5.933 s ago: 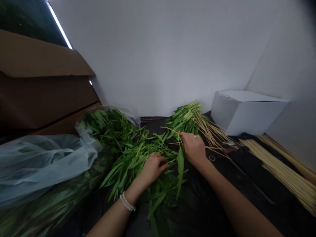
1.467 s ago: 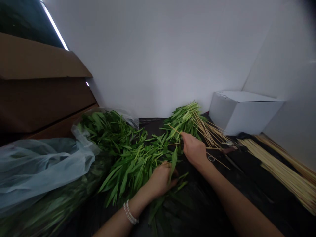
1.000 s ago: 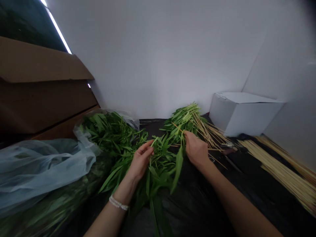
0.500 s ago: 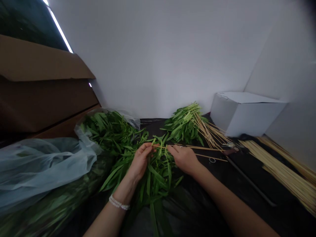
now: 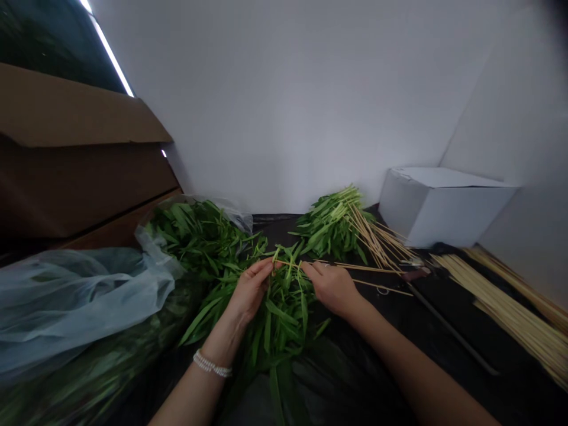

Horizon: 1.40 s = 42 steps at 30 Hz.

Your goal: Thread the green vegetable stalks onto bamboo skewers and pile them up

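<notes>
My left hand (image 5: 251, 290), with a beaded bracelet at the wrist, is closed in a pinch on a leafy green stem (image 5: 276, 254) at the tip of a thin bamboo skewer. The skewer (image 5: 384, 287) runs rightward under my right hand (image 5: 332, 287), whose fingers are closed around it. Between the two hands, several green stems (image 5: 290, 267) cross the skewer, and their long leaves (image 5: 281, 322) hang toward me. Whether the skewer pierces each stem is too small to tell. A small ring (image 5: 382, 290) lies by the skewer.
More loose greens (image 5: 195, 231) spill from a clear plastic bag (image 5: 89, 296) at left, below a cardboard box (image 5: 80, 115). By the wall lies a pile of greens (image 5: 326, 222) on skewers. A white box (image 5: 461, 210) and a bundle of bamboo skewers (image 5: 497, 296) are at right.
Both hands keep nearly the same grip and place. The skewer's right end has dipped slightly. The view has shifted a little.
</notes>
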Each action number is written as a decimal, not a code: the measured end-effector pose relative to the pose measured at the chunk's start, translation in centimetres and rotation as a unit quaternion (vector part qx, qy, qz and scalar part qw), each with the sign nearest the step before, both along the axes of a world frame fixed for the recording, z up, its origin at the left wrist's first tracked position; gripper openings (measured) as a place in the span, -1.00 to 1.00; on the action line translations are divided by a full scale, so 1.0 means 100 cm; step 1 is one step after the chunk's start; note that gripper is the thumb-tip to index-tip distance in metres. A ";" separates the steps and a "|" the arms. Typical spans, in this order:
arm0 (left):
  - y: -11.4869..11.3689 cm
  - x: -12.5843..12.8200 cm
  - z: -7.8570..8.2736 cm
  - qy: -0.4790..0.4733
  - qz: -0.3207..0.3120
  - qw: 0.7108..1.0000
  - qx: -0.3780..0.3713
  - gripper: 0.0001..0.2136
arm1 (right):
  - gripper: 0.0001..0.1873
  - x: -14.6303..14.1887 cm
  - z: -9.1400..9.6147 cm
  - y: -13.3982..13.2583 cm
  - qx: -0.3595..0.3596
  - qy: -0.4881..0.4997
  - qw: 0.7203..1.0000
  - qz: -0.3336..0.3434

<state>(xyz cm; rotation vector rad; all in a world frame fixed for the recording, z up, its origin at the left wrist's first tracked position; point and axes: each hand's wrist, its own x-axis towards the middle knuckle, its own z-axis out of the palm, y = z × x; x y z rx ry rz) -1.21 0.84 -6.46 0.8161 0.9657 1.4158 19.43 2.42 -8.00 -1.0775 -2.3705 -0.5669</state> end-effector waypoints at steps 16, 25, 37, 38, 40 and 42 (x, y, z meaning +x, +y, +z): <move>0.001 0.000 -0.001 -0.019 0.037 0.999 -0.013 -0.68 | -0.63 -0.003 -0.003 -0.001 0.018 0.013 1.000 0.005; -0.001 0.003 0.000 -0.006 0.033 0.999 -0.019 -0.71 | -0.59 -0.006 -0.007 -0.002 0.005 -0.012 1.000 0.004; -0.002 0.003 -0.003 0.026 -0.016 0.999 -0.032 -0.75 | -0.63 -0.011 -0.008 -0.004 0.008 -0.008 1.000 0.016; -0.002 0.003 -0.004 0.034 -0.011 0.999 -0.036 -0.75 | -0.63 -0.011 -0.008 -0.005 0.007 -0.008 1.000 0.018; -0.003 0.004 -0.006 0.049 -0.003 0.998 -0.040 -0.75 | -0.64 -0.012 -0.009 -0.005 0.006 -0.006 1.000 0.020; -0.003 0.006 -0.007 0.055 -0.001 0.998 -0.036 -0.77 | -0.65 -0.012 -0.009 -0.006 0.007 -0.005 1.000 0.018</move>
